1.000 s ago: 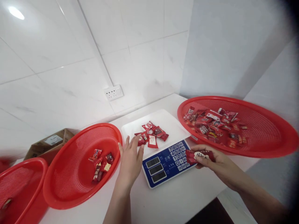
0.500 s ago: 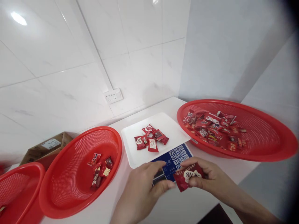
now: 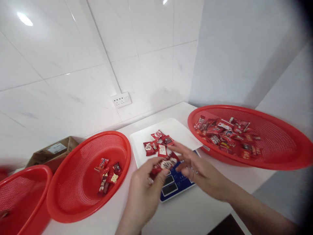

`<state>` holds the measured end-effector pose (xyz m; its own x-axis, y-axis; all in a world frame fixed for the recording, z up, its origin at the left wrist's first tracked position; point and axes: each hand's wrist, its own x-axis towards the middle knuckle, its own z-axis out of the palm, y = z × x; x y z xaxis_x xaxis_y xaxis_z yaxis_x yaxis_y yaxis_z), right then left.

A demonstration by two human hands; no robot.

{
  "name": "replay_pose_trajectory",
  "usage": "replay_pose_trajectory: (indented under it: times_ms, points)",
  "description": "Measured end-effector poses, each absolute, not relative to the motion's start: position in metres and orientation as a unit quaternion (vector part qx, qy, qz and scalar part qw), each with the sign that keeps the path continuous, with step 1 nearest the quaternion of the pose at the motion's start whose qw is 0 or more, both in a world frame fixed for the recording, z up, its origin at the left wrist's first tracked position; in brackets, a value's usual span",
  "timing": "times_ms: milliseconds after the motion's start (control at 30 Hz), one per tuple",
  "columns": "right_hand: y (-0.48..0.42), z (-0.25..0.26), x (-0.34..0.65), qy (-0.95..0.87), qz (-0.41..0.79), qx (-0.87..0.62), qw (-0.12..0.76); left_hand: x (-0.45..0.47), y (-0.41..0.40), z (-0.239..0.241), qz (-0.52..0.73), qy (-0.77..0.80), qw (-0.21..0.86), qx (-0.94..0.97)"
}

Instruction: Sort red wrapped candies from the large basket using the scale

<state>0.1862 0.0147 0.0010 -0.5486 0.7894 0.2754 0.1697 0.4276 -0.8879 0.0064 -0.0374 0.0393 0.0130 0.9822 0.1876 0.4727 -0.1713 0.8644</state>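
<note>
Left hand (image 3: 144, 189) pinches a red packet (image 3: 168, 162) between thumb and fingers above the near edge of the scale's white pan (image 3: 140, 140), right hand (image 3: 195, 169) at its right end, fingers loosely spread, contact unclear. Pan sits tight between left basket (image 3: 70, 210) and right basket (image 3: 281, 160); bare white table (image 3: 178, 215) lies open in front. Held packet's pale characters blurred past reading; carton label (image 3: 57, 148) too small.

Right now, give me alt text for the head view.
The left hand holds a red wrapped candy at a scale, the right hand close by. Similar candies lie on the scale's white tray; red baskets with more stand on both sides.
</note>
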Motion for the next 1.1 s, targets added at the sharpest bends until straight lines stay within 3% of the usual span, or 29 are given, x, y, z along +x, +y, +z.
replay_pose_trajectory:
  times_ms: [133, 233, 333, 433, 833, 1000, 1100]
  points:
    - [0.055, 0.004, 0.187, -0.786, 0.264, -0.424, 0.365, -0.022, -0.037, 0.047, 0.592, 0.586, 0.235, 0.501]
    - [0.083, 0.005, 0.182, -0.836, 0.136, -0.458, 0.271, -0.04, -0.039, 0.049, 0.694, 0.561, 0.197, 0.406]
    - [0.095, 0.004, 0.172, -0.855, 0.092, -0.479, 0.177, -0.046, -0.041, 0.05, 0.729, 0.541, 0.198, 0.371]
    - [0.099, 0.003, 0.166, -0.849, 0.074, -0.501, 0.149, -0.044, -0.042, 0.051, 0.728, 0.534, 0.194, 0.385]
    - [0.107, -0.003, 0.196, -0.811, 0.057, -0.546, 0.203, -0.039, -0.043, 0.052, 0.712, 0.549, 0.193, 0.394]
    - [0.082, -0.004, 0.175, -0.86, 0.114, -0.426, 0.258, -0.037, -0.044, 0.053, 0.703, 0.554, 0.185, 0.406]
    - [0.069, -0.006, 0.156, -0.891, 0.117, -0.364, 0.245, -0.034, -0.043, 0.053, 0.702, 0.551, 0.191, 0.409]
